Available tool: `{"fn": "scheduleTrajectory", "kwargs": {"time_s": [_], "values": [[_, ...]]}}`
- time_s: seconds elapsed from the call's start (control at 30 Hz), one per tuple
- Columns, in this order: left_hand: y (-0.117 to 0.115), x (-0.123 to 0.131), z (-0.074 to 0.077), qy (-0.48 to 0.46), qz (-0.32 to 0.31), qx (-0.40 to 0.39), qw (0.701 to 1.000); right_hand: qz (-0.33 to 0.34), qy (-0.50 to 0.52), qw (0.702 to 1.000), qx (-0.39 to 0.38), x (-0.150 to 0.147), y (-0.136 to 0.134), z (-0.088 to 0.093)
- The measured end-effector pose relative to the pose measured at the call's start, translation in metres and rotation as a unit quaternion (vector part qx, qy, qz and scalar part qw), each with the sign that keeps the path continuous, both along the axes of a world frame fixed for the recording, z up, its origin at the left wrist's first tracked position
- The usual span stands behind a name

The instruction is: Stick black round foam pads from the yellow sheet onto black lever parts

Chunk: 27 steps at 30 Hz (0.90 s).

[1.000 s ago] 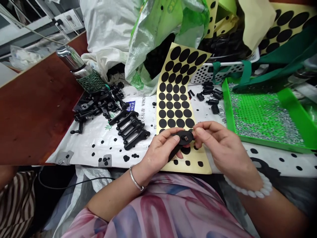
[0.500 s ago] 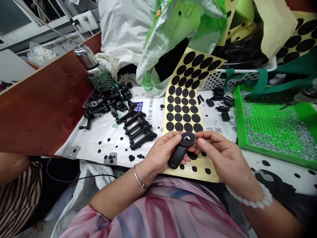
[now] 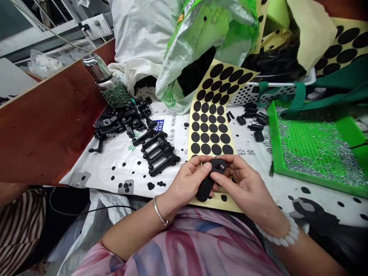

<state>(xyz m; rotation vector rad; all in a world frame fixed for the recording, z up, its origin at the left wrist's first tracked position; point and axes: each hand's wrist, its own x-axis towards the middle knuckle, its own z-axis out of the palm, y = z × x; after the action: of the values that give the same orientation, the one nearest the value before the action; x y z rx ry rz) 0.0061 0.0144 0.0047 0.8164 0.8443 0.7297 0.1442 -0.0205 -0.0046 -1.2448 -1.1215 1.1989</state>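
Black plastic is being held just above the lower end of a yellow-backed sheet of black adhesive dots [image 3: 208, 126], in the form of a moulded part [image 3: 204, 190] with a round head and a short shank. From the head view, the shank is being cradled by the left hand [image 3: 189, 180], with its thumb pressed along the top and its other fingers curled beneath. The head is being pinched by the right hand [image 3: 244, 184] between thumb and curved fingers, although the exact contact is probably partly hidden by those fingers. A small metal insert [image 3: 220, 166] is showing in the head. Steady support from the left hand is judged best, so that the part is not being shifted while fine work is being done at the head.

Nearby, black moulded assemblies [image 3: 156, 151] are lying on a printed white sheet [image 3: 123, 170], while small black plastic pieces [image 3: 253, 119] are lying to the right of the dot sheet. Silvery pins [image 3: 313, 153] are being kept in a green perforated tray [image 3: 272, 140].
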Motion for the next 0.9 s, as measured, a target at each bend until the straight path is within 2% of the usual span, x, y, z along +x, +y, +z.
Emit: {"fn": "scheduleTrajectory", "kwargs": {"time_s": [0.17,0.3,0.5,0.77,0.9], "values": [[0.001,-0.002,0.000,-0.004,-0.005,-0.008,1.000,0.019,0.026,0.999,0.010,0.010,0.000,0.000],[0.002,-0.001,0.001,0.005,-0.008,-0.002,1.000,0.022,0.051,0.998,-0.011,0.019,0.002,-0.004],[0.000,-0.002,0.002,0.040,-0.007,0.014,0.999,0.029,0.040,0.999,-0.019,0.022,0.007,-0.007],[0.006,-0.004,0.002,-0.018,-0.009,-0.047,0.999,0.044,0.096,0.994,-0.005,0.021,0.006,-0.010],[0.006,-0.002,0.001,-0.036,0.005,-0.038,0.999,0.037,0.090,0.995,0.014,0.017,0.005,-0.009]]}}
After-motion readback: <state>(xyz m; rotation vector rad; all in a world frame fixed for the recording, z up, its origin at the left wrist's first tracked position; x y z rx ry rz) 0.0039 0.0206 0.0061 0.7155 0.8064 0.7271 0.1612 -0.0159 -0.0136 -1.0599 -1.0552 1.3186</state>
